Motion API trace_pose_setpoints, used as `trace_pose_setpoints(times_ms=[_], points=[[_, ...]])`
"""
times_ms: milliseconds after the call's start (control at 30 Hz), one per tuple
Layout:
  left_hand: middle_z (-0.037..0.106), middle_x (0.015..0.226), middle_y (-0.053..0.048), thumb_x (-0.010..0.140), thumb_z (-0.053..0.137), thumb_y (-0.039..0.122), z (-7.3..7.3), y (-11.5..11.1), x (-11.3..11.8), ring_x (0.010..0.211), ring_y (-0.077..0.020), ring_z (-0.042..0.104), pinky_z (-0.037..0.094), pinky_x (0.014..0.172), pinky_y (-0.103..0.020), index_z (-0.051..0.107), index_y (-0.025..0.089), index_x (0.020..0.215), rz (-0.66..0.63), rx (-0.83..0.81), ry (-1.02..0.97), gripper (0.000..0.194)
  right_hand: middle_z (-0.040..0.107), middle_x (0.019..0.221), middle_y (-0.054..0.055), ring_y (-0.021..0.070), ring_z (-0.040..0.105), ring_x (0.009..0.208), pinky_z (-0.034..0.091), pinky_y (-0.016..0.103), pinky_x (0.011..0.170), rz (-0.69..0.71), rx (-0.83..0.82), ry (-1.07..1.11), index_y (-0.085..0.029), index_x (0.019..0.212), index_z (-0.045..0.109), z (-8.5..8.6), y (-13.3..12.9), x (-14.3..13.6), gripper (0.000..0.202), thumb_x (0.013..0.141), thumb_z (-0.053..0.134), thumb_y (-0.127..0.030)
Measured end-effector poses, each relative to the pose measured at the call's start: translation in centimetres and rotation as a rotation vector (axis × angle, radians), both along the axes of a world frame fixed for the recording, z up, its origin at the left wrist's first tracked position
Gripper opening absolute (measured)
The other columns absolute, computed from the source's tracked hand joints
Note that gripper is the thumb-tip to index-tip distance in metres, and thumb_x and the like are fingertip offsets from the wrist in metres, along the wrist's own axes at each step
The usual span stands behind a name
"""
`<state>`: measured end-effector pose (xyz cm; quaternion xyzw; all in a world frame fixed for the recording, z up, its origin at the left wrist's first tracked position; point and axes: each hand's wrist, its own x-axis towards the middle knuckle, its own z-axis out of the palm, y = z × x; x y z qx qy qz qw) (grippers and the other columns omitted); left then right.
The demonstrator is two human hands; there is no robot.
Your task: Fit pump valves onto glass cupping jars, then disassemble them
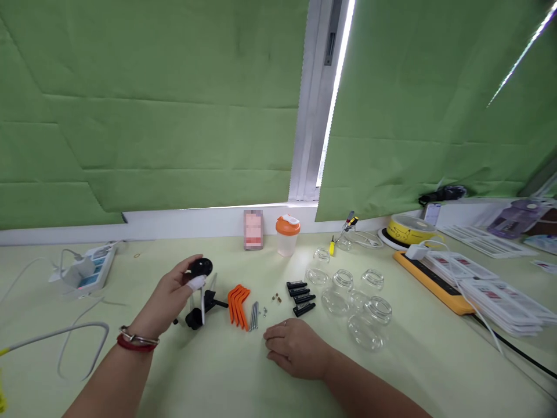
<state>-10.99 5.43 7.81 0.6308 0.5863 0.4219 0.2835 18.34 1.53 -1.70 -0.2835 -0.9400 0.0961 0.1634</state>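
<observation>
My left hand grips a round black piece above a black part with white rods. To the right of it lie several orange bent pieces and several metal screws. My right hand rests on the table with its fingers curled together; whether anything is under them is hidden. Small brown bits and tiny clear bits are just beyond it. Several black ribbed pieces lie in a column, beside several clear glass jars.
An orange-lidded cup and a pink panel stand at the back. A white power strip with cables is at left. An orange-edged strip, white cases and a yellow round box are at right.
</observation>
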Motion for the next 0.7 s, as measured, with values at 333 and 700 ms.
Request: trace_pose_setpoints(times_ms=[333,700], points=[[0.056,0.092,-0.003,0.072,0.064,0.037,-7.2,-5.6,8.6,0.087,-0.0193,0.06,0.05,0.08,-0.035,0.035,0.026,0.093,-0.177,-0.051,-0.329,0.037,0.065,0.086,0.006,0.0125,0.059,0.061,0.045,0.024,0.055,-0.07,-1.087,0.645,-0.017,0.12,0.054,0.5,-0.1,0.5,0.057,0.071,0.064,-0.045],[0.053,0.107,-0.004,0.05,0.08,0.02,-8.8,-5.5,6.7,0.088,-0.0199,0.057,0.048,0.072,-0.031,0.036,0.031,0.121,-0.714,-0.444,-0.314,0.084,0.057,0.062,-0.001,0.0091,0.044,0.054,0.034,0.019,0.052,-0.223,-0.65,0.416,-0.017,0.087,0.072,0.2,0.4,0.6,0.026,0.083,0.046,-0.021]])
